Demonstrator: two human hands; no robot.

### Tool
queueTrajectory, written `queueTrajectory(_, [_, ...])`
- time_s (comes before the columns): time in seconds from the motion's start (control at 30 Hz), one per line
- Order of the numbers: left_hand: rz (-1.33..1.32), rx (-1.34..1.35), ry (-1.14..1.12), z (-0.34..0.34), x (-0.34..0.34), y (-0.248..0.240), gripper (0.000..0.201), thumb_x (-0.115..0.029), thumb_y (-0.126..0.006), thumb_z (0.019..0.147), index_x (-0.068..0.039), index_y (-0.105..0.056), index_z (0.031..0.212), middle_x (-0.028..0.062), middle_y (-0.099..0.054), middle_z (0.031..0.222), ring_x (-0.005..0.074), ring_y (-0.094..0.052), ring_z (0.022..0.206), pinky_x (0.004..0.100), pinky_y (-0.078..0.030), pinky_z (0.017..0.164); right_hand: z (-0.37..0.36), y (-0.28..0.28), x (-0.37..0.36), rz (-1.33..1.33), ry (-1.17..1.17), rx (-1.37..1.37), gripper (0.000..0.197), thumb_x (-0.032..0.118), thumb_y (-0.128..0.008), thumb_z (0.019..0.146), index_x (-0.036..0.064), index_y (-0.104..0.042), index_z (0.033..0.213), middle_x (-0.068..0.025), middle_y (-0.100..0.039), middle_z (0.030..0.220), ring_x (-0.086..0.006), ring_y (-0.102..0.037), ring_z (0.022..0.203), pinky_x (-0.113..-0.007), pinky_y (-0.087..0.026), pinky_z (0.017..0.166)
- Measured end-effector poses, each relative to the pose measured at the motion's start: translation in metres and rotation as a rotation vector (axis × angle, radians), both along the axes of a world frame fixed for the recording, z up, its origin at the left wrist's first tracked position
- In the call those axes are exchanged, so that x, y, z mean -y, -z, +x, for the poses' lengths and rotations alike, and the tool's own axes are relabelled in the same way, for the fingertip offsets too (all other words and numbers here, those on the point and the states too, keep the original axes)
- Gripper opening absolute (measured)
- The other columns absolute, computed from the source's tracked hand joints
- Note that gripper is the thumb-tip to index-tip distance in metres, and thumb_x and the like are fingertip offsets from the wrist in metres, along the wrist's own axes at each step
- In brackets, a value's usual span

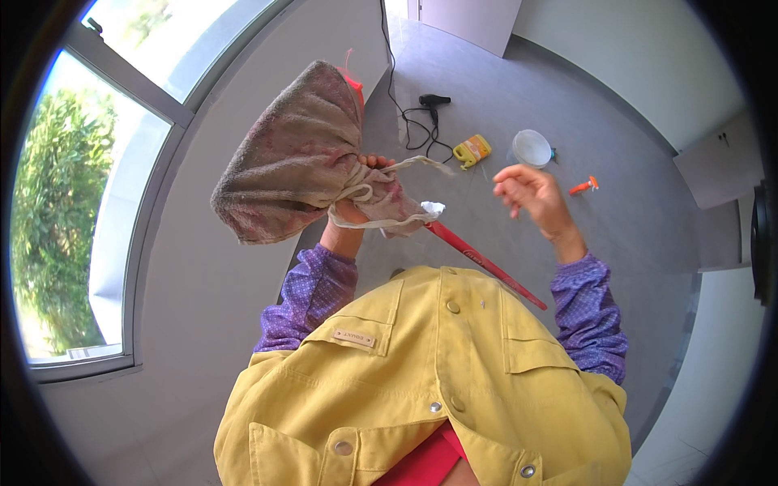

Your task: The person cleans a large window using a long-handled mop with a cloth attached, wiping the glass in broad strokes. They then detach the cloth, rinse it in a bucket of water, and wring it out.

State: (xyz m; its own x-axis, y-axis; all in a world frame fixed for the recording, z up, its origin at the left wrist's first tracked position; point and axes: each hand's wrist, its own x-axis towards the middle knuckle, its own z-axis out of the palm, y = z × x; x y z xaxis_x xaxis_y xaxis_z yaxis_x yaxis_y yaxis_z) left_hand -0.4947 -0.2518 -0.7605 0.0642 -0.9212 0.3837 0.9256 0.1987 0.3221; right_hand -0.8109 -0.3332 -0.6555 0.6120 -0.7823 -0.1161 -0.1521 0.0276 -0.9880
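Observation:
A grey, pink-stained cloth (296, 154) is wrapped over the head of a long tool, with a bright red-orange bit poking out at its upper edge. Pale cord (356, 193) is tied round the gathered neck, its loose ends hanging to the right. From the cloth's narrow end a red handle (486, 266) slants down toward my right side, with a white scrap at the joint. My left hand (353, 212) is closed round the tied neck, partly hidden by the cloth. To the right, my right hand (535, 198) is raised off the tool, fingers loosely bent and apart, holding nothing visible.
On the grey floor lie a black hair dryer (433, 100) with its cord, a yellow jug (472, 151), a whitish round tub (532, 149) and an orange scraper-like tool (583, 186). A window (154, 97) and white wall stand at left. Cabinets (721, 150) are at right.

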Motion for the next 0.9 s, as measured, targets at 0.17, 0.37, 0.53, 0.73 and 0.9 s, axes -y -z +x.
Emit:
queueTrajectory(0.17, [-0.041,0.001,-0.006,-0.017,0.007,-0.020,0.027,-0.028,-0.062,0.094,-0.007,-0.064,0.111,0.0081,-0.063,0.115,0.0253,-0.056,0.117,0.0441,-0.035,0.115,0.056,0.048,-0.048,-0.284,-0.119,-0.069,0.032,0.030,-0.068,0.092,0.0031,-0.065,0.110,-0.0039,-0.067,0.091,-0.0134,-0.061,0.083,-0.029,-0.050,0.073])
queueTrajectory(0.37, [-0.049,0.167,-0.026,-0.024,0.004,-0.059,0.032,-0.029,-0.064,0.093,-0.006,-0.059,0.115,0.0094,-0.063,0.114,0.0252,-0.058,0.112,0.0465,-0.033,0.117,0.046,0.111,-0.069,-0.066,-0.177,-0.225,0.030,0.031,-0.074,0.088,0.0031,-0.061,0.087,0.0002,-0.054,0.070,-0.0094,-0.047,0.066,-0.030,-0.041,0.060])
queueTrajectory(0.53, [0.244,0.568,-0.122,0.005,0.004,-0.027,0.036,-0.025,-0.059,0.098,-0.003,-0.052,0.125,0.0092,-0.058,0.119,0.0209,-0.057,0.108,0.0381,-0.043,0.101,0.040,0.099,-0.081,-0.144,0.015,-0.099,0.031,0.029,-0.075,0.087,0.0022,-0.061,0.082,0.0012,-0.052,0.066,-0.0078,-0.045,0.063,-0.028,-0.040,0.056])
queueTrajectory(0.73, [0.465,0.873,-0.168,-0.009,-0.004,-0.050,0.035,-0.024,-0.057,0.100,0.001,-0.058,0.125,0.0031,-0.062,0.112,0.0104,-0.057,0.089,0.0271,-0.046,0.083,0.020,0.097,-0.072,-0.206,0.227,-0.046,0.028,0.026,-0.075,0.088,0.0007,-0.064,0.085,0.0018,-0.054,0.066,-0.0071,-0.045,0.063,-0.027,-0.040,0.057])
queueTrajectory(0.9, [0.449,1.212,-0.283,-0.025,-0.005,-0.072,0.029,-0.018,-0.064,0.096,0.002,-0.065,0.115,0.0011,-0.065,0.092,0.0058,-0.055,0.071,0.0220,-0.044,0.058,0.011,0.100,-0.065,-0.322,0.435,-0.136,0.032,0.028,-0.076,0.087,-0.0003,-0.062,0.080,-0.0005,-0.053,0.063,-0.0078,-0.045,0.061,-0.028,-0.040,0.055])
